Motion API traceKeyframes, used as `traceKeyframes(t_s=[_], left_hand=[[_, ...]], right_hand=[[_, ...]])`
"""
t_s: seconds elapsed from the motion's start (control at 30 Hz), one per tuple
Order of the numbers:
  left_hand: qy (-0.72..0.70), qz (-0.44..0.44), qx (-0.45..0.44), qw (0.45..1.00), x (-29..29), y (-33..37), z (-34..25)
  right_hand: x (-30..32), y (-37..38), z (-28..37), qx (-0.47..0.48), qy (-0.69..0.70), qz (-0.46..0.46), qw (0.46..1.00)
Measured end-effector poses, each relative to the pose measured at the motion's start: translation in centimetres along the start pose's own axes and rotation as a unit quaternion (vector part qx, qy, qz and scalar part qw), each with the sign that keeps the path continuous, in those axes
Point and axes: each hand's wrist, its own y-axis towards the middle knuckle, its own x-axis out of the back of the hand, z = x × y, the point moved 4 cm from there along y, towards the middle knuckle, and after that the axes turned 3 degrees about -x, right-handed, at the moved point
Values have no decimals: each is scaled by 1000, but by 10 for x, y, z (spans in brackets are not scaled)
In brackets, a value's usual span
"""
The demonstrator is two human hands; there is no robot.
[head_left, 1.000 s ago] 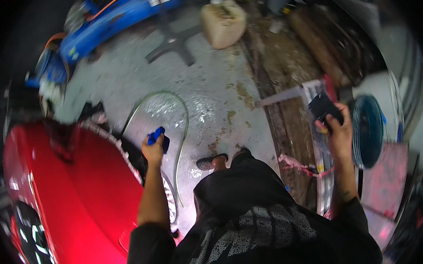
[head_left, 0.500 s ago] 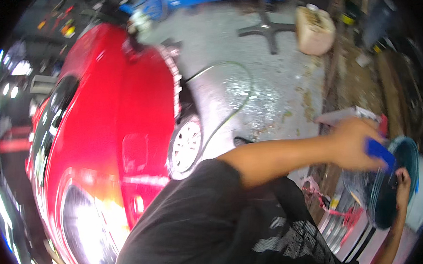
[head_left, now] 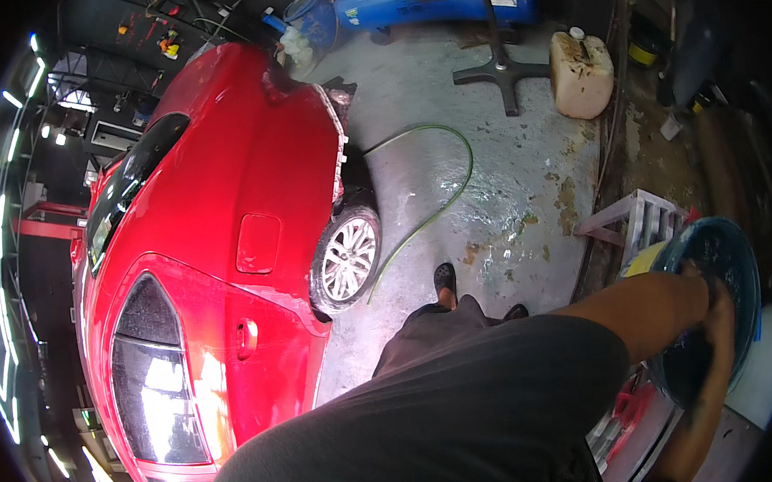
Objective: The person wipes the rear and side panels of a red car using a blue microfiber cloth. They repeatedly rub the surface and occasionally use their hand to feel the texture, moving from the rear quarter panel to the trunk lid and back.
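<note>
Both hands are at the dark teal bucket (head_left: 738, 246) on the right. My left arm stretches across my body, and my left hand (head_left: 691, 277) reaches inside the rim. My right hand (head_left: 719, 311) comes up from the lower right and meets it there, the two overlapping. A small dark patch shows between them, too unclear to name. Their fingers are mostly hidden or smeared, so I cannot make out what either holds. The blue block seen earlier in my left hand is out of sight.
A red car (head_left: 215, 190) fills the left side, its wheel (head_left: 349, 259) near my feet. A green hose (head_left: 469, 161) curves over the wet grey floor. Further off stand a stained plastic jug (head_left: 582, 79), a black stand base (head_left: 504, 73) and a blue tank (head_left: 433, 4). A step stool (head_left: 641, 216) adjoins the bucket.
My left hand, which held a blue block above the bucket's edge, has moved down into the bucket beside my right hand. The view has shifted, showing my feet and more of the wheel.
</note>
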Motion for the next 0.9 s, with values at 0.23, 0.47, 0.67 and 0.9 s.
traceKeyframes(t_s=[0.23,0.47,0.67,0.9], left_hand=[[-26,-14,41,999,-12,12,7],[-90,-136,94,982,11,20,18],[-232,-261,74,934,106,-65,-2],[-388,-562,149,715,136,-114,31]], right_hand=[[-23,-9,-28,-2,-24,157,987],[-19,12,2,41,-25,186,981],[-46,21,-63,113,-105,150,977],[-59,54,-179,187,-172,132,958]])
